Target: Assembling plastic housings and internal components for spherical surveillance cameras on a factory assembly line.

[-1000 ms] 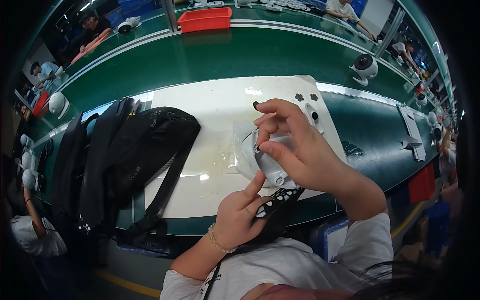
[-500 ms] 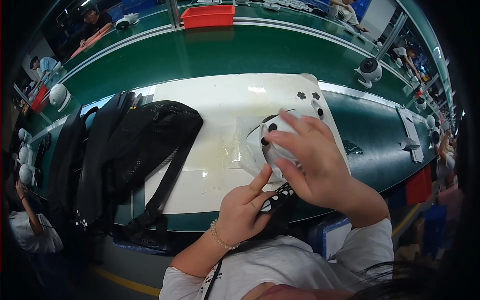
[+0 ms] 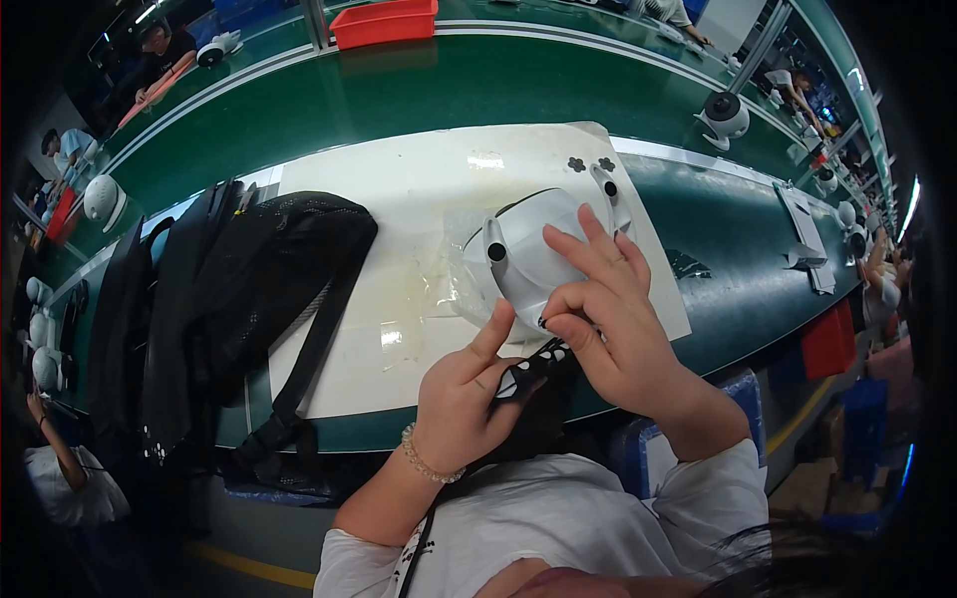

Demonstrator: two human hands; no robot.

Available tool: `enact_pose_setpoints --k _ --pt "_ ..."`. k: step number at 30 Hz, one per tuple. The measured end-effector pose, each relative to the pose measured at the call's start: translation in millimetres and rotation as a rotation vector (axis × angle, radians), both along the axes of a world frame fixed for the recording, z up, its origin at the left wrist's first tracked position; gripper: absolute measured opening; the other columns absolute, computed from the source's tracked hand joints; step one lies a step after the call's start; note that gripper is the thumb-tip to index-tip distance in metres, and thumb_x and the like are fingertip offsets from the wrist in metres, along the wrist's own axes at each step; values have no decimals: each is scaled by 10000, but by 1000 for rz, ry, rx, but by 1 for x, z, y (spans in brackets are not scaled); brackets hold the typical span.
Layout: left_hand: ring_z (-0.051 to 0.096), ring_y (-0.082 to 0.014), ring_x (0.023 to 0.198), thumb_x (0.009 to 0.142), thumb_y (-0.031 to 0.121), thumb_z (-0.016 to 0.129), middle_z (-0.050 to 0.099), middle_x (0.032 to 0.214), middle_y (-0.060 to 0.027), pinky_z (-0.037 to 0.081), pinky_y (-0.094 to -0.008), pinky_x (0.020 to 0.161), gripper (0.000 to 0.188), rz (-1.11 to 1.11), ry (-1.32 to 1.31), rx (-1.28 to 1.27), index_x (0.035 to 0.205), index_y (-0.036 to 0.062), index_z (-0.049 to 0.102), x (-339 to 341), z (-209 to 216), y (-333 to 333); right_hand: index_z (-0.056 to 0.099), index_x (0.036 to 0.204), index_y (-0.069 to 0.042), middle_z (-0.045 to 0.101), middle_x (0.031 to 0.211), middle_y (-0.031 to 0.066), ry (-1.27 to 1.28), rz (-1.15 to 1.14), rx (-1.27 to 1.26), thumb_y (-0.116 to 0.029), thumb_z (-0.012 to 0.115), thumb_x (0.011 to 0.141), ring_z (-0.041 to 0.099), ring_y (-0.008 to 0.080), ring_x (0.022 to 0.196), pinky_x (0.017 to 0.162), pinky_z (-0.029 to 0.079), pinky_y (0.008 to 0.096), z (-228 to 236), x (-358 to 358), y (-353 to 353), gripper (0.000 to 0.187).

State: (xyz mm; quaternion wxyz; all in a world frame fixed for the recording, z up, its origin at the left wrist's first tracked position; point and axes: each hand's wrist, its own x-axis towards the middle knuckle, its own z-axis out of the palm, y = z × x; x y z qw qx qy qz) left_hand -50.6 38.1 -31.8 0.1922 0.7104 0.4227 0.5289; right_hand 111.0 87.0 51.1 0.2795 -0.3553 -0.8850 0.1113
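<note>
On the white mat (image 3: 419, 249) lies a white, rounded plastic housing (image 3: 543, 239) with two arm-like parts, each bearing a black round spot. Clear plastic wrap (image 3: 459, 269) sticks out from beneath its left side. My left hand (image 3: 464, 394) grips a black strip with white cut-out shapes (image 3: 525, 377), its index finger pointing up toward the housing. Close beside it, my right hand (image 3: 613, 334) pinches a tiny black piece (image 3: 542, 323) between thumb and index finger, the other fingers spread over the housing. Whether that piece still touches the strip is hard to see.
Black mesh bags with straps (image 3: 269, 269) cover the bench's left side. Two dark flower-shaped pieces (image 3: 576, 164) lie on the mat's far right corner. Beyond stand a red tray (image 3: 384, 22) and a white-and-black device (image 3: 725, 120). White boxes (image 3: 805, 249) lie right. People work around the line.
My right hand has come off the housing's upper left part, down toward the strip, and now pinches a tiny black piece. My left hand keeps the strip. The whole view has shifted slightly.
</note>
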Motion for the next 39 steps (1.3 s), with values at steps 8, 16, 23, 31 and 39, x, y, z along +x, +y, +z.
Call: enact_pose_setpoints --k 8,16,23,31,39 --pt "579 -245 595 626 52 688 438 1290 -163 459 -297 547 169 2 -4 -23 764 5 604 1 1 -1 617 860 -108 507 1223 95 93 -23 156 -199 543 844 352 290 1252 1010 171 414 -25 6 -6 119" --pt "599 -240 629 637 48 697 429 1295 -172 472 -290 566 160 -2 -10 -40 764 9 609 2 1 -2 648 992 -153 496 1231 55 115 -66 244 -274 586 817 339 278 1237 993 187 409 -29 17 -16 222" --pt "616 -225 665 579 -23 656 420 1298 -193 480 -289 586 221 13 7 64 790 0 595 1 -5 -1 678 842 -142 514 1175 70 39 111 110 -236 701 704 341 328 1219 967 247 428 -15 9 -18 169" --pt "622 -228 682 577 -9 677 425 1288 -212 484 -288 593 233 -9 -43 64 779 -12 559 2 -5 -1 633 859 -161 592 1045 -20 405 46 222 -127 706 679 475 212 1116 954 216 390 -32 11 -23 197" --pt "623 -224 691 581 13 710 423 1292 -204 482 -289 592 237 -11 -22 51 766 -7 563 0 -6 -1 496 987 -153 610 860 -26 288 133 416 -71 707 690 569 182 886 859 294 364 -45 14 -30 374"
